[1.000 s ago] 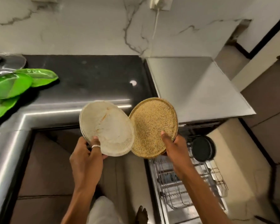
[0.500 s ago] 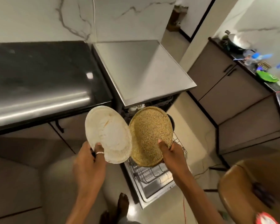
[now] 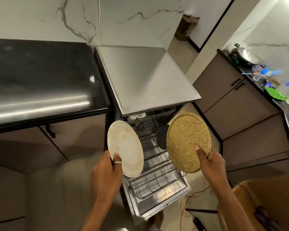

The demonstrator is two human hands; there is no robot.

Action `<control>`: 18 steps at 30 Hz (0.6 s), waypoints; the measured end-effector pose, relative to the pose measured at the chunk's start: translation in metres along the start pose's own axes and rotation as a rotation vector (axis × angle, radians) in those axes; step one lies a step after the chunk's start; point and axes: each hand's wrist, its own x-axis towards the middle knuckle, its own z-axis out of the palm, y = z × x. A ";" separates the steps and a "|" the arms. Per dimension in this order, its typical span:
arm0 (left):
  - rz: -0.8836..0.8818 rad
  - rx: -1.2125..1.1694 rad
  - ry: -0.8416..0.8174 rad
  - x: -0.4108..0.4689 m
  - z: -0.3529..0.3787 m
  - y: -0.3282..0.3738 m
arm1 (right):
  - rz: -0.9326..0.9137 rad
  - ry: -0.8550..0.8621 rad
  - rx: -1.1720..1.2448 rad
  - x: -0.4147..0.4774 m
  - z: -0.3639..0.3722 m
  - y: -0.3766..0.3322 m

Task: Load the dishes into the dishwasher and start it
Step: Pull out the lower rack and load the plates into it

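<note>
The left grip (image 3: 107,170) is closed on the lower rim of the round, stained white plate (image 3: 125,149), holding it tilted above the left side of the pulled-out wire rack (image 3: 158,179) of the open steel-topped dishwasher (image 3: 145,77). The right grip (image 3: 212,162) pinches the lower rim of the round, speckled tan plate (image 3: 187,140), tilted above the rack's right side. A round black dish (image 3: 161,136) stands on edge in the rack, partly behind the tan plate.

White veined marble walls (image 3: 40,17) are seen at the far side. At the left, a black counter (image 3: 40,72), streaked with reflected light, is set above taupe cabinets (image 3: 77,135). A second counter (image 3: 240,70) is placed right. The floor (image 3: 182,54) is tiled beige; a brown chair (image 3: 260,194) is seen near right.
</note>
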 end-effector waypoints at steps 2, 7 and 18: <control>-0.028 -0.018 -0.009 0.003 0.021 0.002 | -0.021 -0.031 -0.020 0.020 -0.010 0.012; -0.150 -0.007 0.029 0.009 0.098 -0.008 | -0.021 -0.148 -0.146 0.106 0.004 0.083; -0.372 0.099 0.029 0.095 0.364 -0.076 | 0.014 -0.442 -0.389 0.365 0.209 0.272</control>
